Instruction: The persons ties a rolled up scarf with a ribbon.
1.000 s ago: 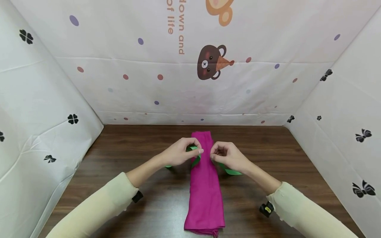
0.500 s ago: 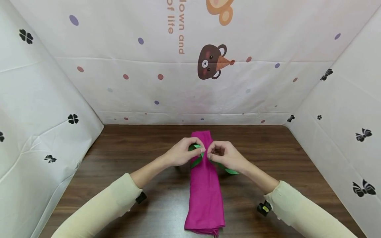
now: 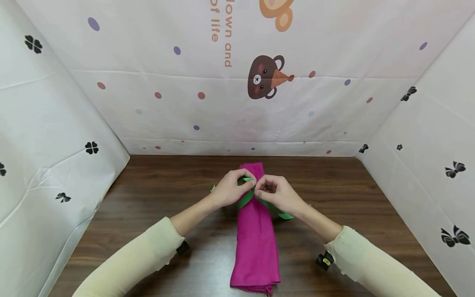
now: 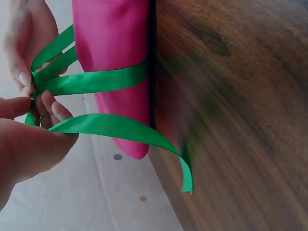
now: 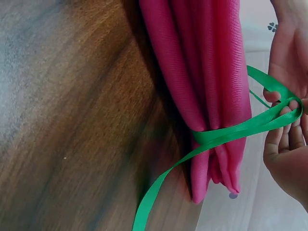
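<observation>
A long folded magenta cloth (image 3: 257, 247) lies lengthwise on the table. Round its upper part runs a green ribbon (image 4: 96, 82), with loops and a loose tail. Above the cloth, my left hand (image 3: 231, 187) pinches the ribbon between thumb and fingers. Close against it, my right hand (image 3: 278, 193) also pinches ribbon, its fingertips meeting those of the left. In the right wrist view the ribbon (image 5: 240, 127) stretches from the cloth (image 5: 192, 62) up to the fingers, and a tail hangs down to the table. The exact crossing at the fingertips is partly hidden.
The dark wooden table (image 3: 167, 177) reaches back to a white printed curtain (image 3: 178, 111). Similar white sheets stand at the left (image 3: 55, 123) and right (image 3: 419, 165). Black wrist cameras sit below both cuffs.
Both hands have drawn together over the cloth, the left moving right and the right moving slightly left, until their fingertips meet. The ribbon has shifted with them; the cloth stays put.
</observation>
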A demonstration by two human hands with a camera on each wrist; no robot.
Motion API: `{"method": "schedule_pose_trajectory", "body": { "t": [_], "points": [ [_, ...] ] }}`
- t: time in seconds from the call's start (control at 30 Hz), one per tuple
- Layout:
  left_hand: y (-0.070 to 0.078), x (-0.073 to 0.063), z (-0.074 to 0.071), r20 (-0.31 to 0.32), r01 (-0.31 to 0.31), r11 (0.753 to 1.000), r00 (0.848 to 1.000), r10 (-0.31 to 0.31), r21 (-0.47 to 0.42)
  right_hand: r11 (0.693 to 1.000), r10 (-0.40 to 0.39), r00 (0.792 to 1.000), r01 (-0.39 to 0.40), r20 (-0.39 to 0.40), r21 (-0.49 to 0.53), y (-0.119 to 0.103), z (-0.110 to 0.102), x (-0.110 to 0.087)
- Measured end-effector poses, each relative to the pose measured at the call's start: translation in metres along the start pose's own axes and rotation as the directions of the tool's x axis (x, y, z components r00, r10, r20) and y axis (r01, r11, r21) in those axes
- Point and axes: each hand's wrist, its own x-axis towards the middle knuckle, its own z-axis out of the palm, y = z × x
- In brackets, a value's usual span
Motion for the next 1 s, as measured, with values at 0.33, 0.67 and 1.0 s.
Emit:
{"method": "schedule_pose_trajectory", "body": {
  "t": [0.33, 0.67, 1.0],
  "points": [
    [-0.002, -0.002, 0.003, 0.039, -0.035, 0.998, 0.999, 0.037, -0.051, 0.999, 0.04, 0.996, -0.037, -0.084, 0.035, 0.006, -0.001, 0.0],
    [-0.005, -0.004, 0.008, 0.057, -0.056, 0.996, 0.997, 0.06, -0.074, 0.995, 0.098, 0.984, -0.093, -0.146, 0.04, 0.008, 0.001, -0.001],
    [-0.007, -0.003, 0.015, 0.034, -0.058, 0.997, 0.998, 0.056, 0.053, 0.993, 0.12, 0.977, -0.117, -0.175, 0.026, 0.011, 0.004, -0.001]
  ]
}}
